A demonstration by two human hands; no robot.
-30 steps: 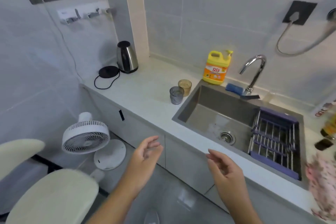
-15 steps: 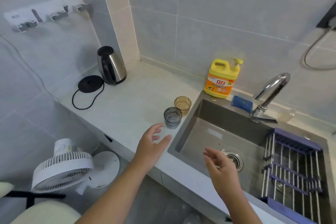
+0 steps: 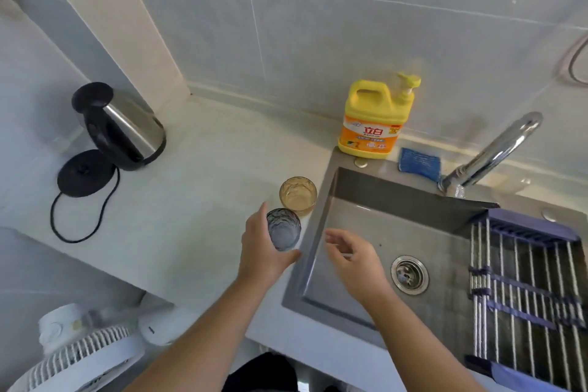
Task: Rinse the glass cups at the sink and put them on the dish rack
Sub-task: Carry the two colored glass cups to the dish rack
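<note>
Grey glass cup [image 3: 283,229] sits gripped in left hand [image 3: 262,248], beside the sink [image 3: 318,232].

The smoky grey bumpy glass cup [image 3: 283,229] is upright, with the left hand [image 3: 261,251] wrapped round it, just left of the steel sink [image 3: 397,226]. The yellow-brown bumpy glass cup [image 3: 298,194] stands upright on the bench [image 3: 206,200], just beyond it and touching it. The metal-bar dish rack with purple ends [image 3: 525,280] sits across the sink's right side.

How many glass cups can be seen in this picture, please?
2. The left hand grips the grey cup beside the sink. The amber cup stands on the counter just behind it. None seems hidden.
</note>
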